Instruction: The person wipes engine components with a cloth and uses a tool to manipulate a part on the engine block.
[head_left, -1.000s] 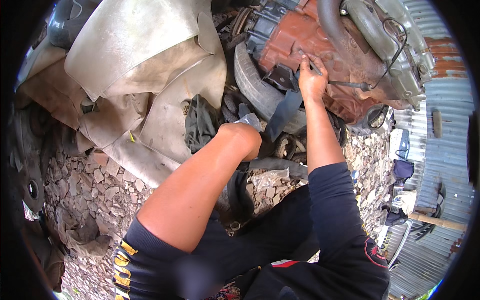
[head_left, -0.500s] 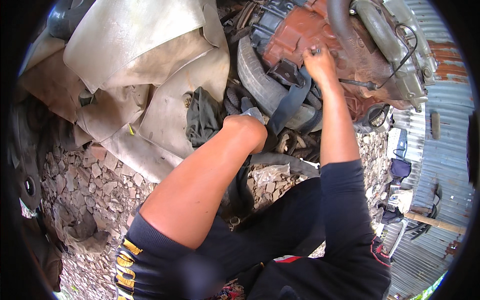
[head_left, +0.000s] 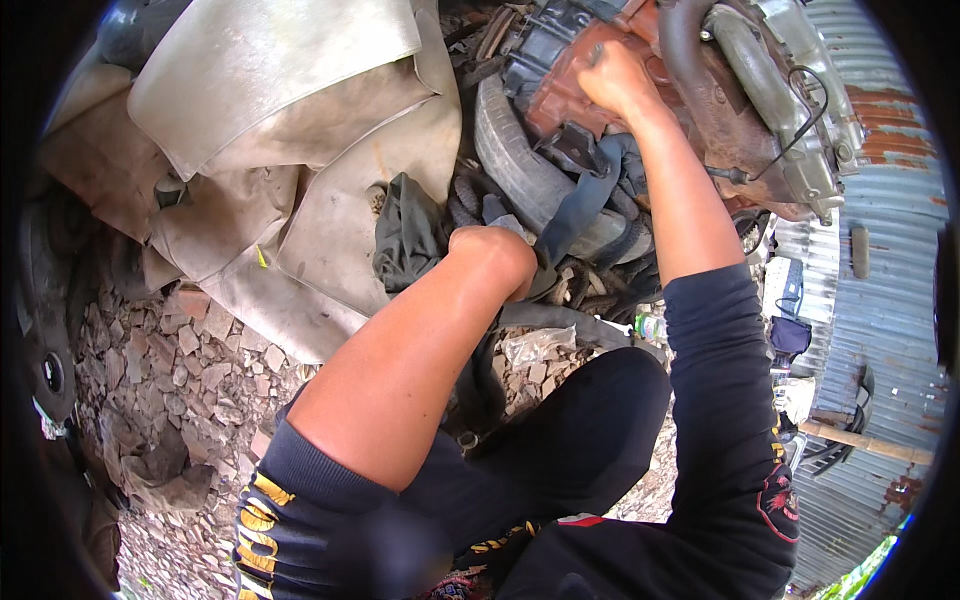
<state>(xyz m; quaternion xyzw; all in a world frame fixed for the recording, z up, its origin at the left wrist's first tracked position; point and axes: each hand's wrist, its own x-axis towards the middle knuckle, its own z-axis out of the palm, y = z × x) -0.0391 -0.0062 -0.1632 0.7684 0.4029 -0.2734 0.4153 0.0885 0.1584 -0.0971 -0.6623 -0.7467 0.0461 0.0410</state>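
Note:
My right hand [head_left: 617, 82] reaches forward to a rusty red engine block [head_left: 560, 75]. Its fingers are closed on a small dark metal tool [head_left: 597, 52] pressed against the block's face. My left arm is bent, with the bare elbow [head_left: 492, 252] pointing forward above a worn tyre [head_left: 520, 170]. The left hand is hidden under the arm. A dark strap [head_left: 585, 195] hangs from the engine over the tyre, just below my right wrist.
Grey crumpled sheeting [head_left: 270, 110] covers the upper left. A dark rag [head_left: 405, 235] lies beside the tyre. Broken stones [head_left: 170, 370] cover the ground. A corrugated metal wall [head_left: 880, 250] stands at right. Pipes and a grey housing [head_left: 770, 90] top the engine.
My right hand has moved a little up the engine block, still closed on the tool. The bent left arm has kept its pose.

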